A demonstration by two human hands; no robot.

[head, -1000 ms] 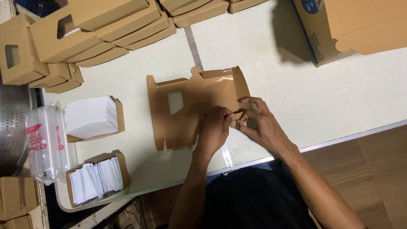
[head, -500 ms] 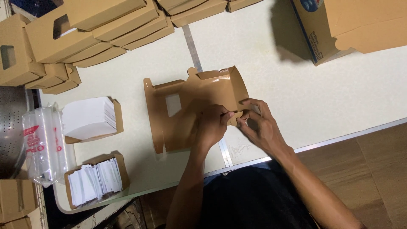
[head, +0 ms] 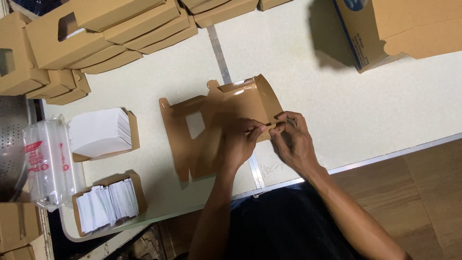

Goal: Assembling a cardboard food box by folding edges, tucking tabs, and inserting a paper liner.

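Observation:
A flat brown cardboard box blank (head: 226,120) with a square window cut-out lies on the pale table (head: 308,86), one end folded up. My left hand (head: 238,144) rests on the blank and pinches its near right corner flap. My right hand (head: 293,139) pinches the same flap from the right side. The fingertips of both hands meet at that corner. The flap itself is mostly hidden by my fingers.
Folded brown boxes (head: 96,33) are stacked at the back left. A large carton (head: 399,29) stands at the back right. At left sit a small box of white sheets (head: 101,132), a box of white slips (head: 108,202) and a clear plastic bundle (head: 45,163).
The blank has shifted slightly left and its raised end is folded a bit further. Both hands stay pinched at the same corner.

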